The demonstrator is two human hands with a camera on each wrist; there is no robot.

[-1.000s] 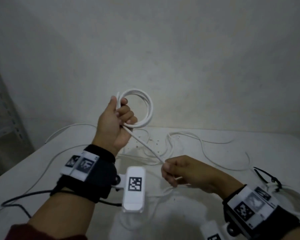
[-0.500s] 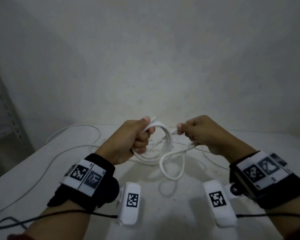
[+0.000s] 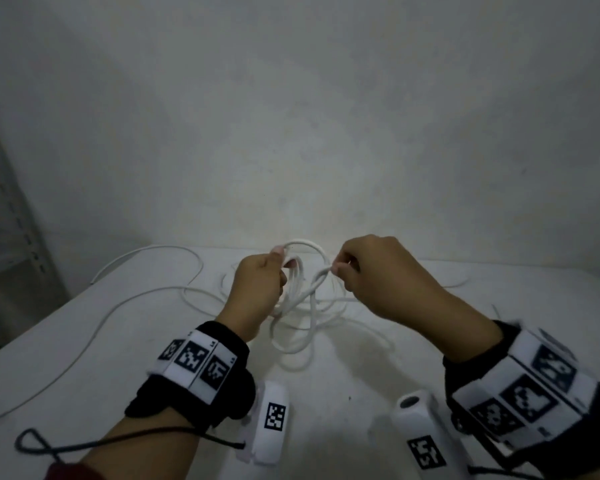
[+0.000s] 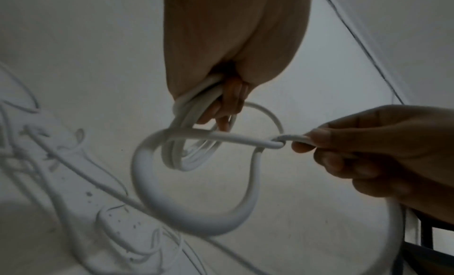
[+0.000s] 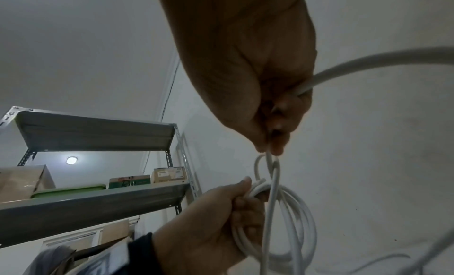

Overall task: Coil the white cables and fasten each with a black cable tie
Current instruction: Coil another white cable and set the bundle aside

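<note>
The coiled white cable [image 3: 293, 282] was held just above the table [image 3: 361, 382], its loops gathered upright in the curled fingers of the left hand [image 3: 257, 292]. The free strand [image 4: 233, 138] was stretched sideways from the coil to the right hand [image 3: 385, 275], where it was pinched between thumb and fingertips, close beside the bundle; the next loop would likely be fed leftward.

A: Where is the head camera looking?
B: Down and forward over the tabletop [image 3: 84, 341] toward a wall.
A: And the wrists?
B: Close in, looking up along both hands [image 4: 233, 46]; all views are sharing the coil [image 3: 300, 289].
</note>
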